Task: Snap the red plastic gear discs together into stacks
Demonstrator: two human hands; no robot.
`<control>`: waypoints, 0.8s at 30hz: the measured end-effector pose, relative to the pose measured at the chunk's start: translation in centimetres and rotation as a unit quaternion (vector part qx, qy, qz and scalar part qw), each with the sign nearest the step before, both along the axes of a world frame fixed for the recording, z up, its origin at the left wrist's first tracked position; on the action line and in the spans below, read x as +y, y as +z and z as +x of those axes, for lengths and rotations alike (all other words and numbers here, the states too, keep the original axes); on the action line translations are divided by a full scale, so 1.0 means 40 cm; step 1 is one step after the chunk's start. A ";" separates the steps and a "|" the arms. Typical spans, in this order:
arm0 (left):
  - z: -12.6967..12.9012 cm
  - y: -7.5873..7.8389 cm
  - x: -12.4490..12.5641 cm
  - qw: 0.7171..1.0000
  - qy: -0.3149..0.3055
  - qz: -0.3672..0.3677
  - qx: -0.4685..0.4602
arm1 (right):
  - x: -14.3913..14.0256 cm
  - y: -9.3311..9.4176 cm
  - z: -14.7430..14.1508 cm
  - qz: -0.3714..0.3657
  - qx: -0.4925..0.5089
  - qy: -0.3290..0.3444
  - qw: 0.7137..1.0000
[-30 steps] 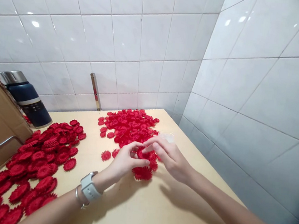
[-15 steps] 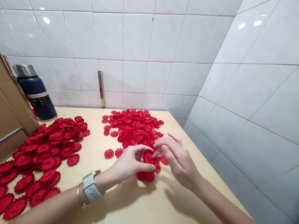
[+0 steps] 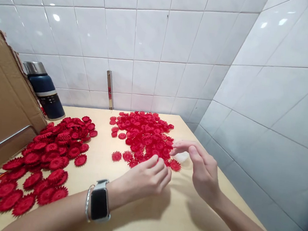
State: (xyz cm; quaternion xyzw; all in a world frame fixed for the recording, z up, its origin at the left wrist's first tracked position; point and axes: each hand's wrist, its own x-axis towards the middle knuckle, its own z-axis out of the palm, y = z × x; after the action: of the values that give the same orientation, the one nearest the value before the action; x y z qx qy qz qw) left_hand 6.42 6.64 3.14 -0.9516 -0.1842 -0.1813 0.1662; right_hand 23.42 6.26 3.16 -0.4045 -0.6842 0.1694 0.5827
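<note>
My left hand [image 3: 148, 176], with a watch [image 3: 100, 202] and a bracelet on its wrist, is turned palm down with curled fingers at the near edge of a heap of red toothed discs [image 3: 144, 129]. Its fingers hide whatever they may hold. My right hand [image 3: 202, 169] is open to the right of the heap, thumb and fingers apart and bent toward the discs. Just beyond its fingers lies a small whitish translucent thing [image 3: 182, 156], too unclear to name. One red disc [image 3: 175, 165] rests between the two hands.
A second pile of red discs [image 3: 53, 145] spreads over the left of the table [image 3: 186, 223]. Behind it stand a cardboard box [image 3: 5, 102] with a metal wire handle and a dark blue bottle [image 3: 47, 96]. White tiled walls border the back and right.
My left hand has rolled palm down and curled its fingers, covering the near discs. My right hand has moved right, away from the discs and my left hand. The view has shifted slightly.
</note>
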 end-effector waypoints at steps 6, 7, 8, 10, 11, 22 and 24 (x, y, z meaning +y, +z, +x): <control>0.002 0.001 -0.024 0.959 0.002 0.252 0.127 | -0.021 -0.002 -0.020 -0.002 0.028 0.074 0.997; 0.003 0.002 -0.026 0.958 0.001 0.255 0.130 | -0.027 -0.001 -0.025 -0.003 0.045 0.101 0.994; 0.005 0.003 -0.028 0.958 0.000 0.257 0.131 | -0.034 -0.001 -0.029 -0.002 0.064 0.128 0.990; 0.007 0.004 -0.031 0.956 -0.001 0.260 0.134 | -0.049 0.001 -0.037 0.005 0.093 0.171 0.981; 0.008 0.004 -0.032 0.955 -0.002 0.262 0.136 | -0.057 0.002 -0.039 0.010 0.097 0.184 0.978; 0.009 -0.005 -0.034 0.959 -0.017 0.236 0.159 | -0.079 -0.008 -0.036 0.054 0.019 0.199 0.978; 0.010 -0.006 -0.034 0.961 -0.020 0.228 0.155 | -0.078 -0.009 -0.034 0.063 0.014 0.193 0.979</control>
State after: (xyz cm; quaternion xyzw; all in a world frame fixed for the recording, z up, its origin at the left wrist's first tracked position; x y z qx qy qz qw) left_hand 6.83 5.28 2.90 -0.9082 -0.0914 -0.0724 0.4021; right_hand 22.06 3.12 2.80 -0.2250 -0.7504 0.2410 0.5729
